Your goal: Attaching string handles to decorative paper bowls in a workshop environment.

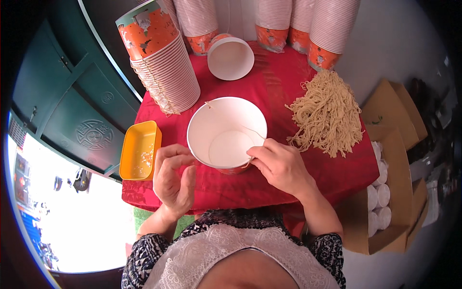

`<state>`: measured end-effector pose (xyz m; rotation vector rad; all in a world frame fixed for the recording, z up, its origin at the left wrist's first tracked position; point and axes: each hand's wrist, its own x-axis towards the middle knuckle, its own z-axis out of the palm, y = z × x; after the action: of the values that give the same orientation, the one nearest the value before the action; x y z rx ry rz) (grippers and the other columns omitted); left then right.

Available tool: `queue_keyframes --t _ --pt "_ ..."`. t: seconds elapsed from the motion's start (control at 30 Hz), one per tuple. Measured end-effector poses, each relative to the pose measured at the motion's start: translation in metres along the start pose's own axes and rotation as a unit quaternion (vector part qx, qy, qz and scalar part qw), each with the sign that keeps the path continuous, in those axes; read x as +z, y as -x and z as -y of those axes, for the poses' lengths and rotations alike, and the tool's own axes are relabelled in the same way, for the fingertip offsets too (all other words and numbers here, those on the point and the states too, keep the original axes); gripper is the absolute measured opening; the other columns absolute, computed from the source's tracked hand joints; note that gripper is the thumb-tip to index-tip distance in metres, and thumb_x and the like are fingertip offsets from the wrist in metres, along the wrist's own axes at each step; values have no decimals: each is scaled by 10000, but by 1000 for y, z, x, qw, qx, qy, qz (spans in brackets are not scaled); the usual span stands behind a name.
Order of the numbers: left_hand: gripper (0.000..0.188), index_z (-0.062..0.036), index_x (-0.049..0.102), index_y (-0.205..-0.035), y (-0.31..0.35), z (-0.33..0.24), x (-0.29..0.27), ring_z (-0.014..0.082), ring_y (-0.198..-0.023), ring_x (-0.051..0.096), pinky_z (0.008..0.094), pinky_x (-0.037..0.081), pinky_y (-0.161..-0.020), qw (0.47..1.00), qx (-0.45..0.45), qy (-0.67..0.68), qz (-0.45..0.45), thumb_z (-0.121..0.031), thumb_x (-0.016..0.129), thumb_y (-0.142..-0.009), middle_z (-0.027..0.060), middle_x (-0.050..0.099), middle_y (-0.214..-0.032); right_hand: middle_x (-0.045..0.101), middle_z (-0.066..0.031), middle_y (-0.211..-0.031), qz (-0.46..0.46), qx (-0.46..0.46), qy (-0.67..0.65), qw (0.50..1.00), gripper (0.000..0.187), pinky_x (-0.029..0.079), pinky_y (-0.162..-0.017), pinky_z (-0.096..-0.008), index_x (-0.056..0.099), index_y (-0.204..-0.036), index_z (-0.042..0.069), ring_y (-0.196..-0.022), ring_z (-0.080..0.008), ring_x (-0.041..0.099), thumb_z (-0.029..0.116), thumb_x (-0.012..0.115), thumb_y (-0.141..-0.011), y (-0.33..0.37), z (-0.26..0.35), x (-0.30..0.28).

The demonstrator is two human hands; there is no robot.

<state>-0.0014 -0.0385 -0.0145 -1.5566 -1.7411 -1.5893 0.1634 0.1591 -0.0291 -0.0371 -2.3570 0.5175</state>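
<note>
A white-lined paper bucket stands upright on the red-covered table in front of me, its open mouth facing up. At the near right side of its rim, my right hand pinches a thin beige cord, part of which shows against the inner wall. Another bit of cord pokes out at the far left of the rim. Close to the bucket's left side is my left hand, with bent fingers, the thumb apart and nothing seen in it. A heap of beige cords lies to the right.
On the left are a tall stack of nested orange-patterned buckets and a yellow tray with small bits inside. A tipped bucket and several wrapped stacks line the back. Beside the table, a cardboard box contains white round items.
</note>
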Motion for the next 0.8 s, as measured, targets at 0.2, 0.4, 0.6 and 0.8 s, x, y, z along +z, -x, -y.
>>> queue_keyframes --t 0.2,0.4,0.6,0.8 --pt "64 16 610 -1017 33 10 1 108 -853 576 244 475 -749 964 -229 133 -37 4 620 -955 77 622 -1046 669 -103 -829 -199 83 -110 970 135 532 -592 -333 653 -925 4 -685 -219 669 -25 747 -833 -3 -5 12" --pt "321 23 490 -1263 30 9 24 162 -885 681 263 574 -694 908 -308 279 -50 -37 629 -980 109 641 -1084 638 1 -777 -282 187 -305 890 98 445 -588 -222 659 -960 -21 -675 -57 544 46 721 -925 -3 3 36" --pt "60 42 599 -1039 17 12 18 197 -840 708 287 599 -673 919 -180 303 -179 17 590 -985 103 667 -1022 571 19 -721 -239 171 -354 888 95 389 -552 -212 661 -960 -11 -632 -48 482 52 721 -922 -9 19 53" --pt "142 20 614 -990 -20 12 -61 100 -841 598 210 502 -743 971 -19 -20 -237 134 590 -910 66 585 -1014 582 -161 -1190 -121 109 -143 976 388 535 -608 -289 638 -1215 -11 -688 -143 627 -31 717 -836 -9 4 42"
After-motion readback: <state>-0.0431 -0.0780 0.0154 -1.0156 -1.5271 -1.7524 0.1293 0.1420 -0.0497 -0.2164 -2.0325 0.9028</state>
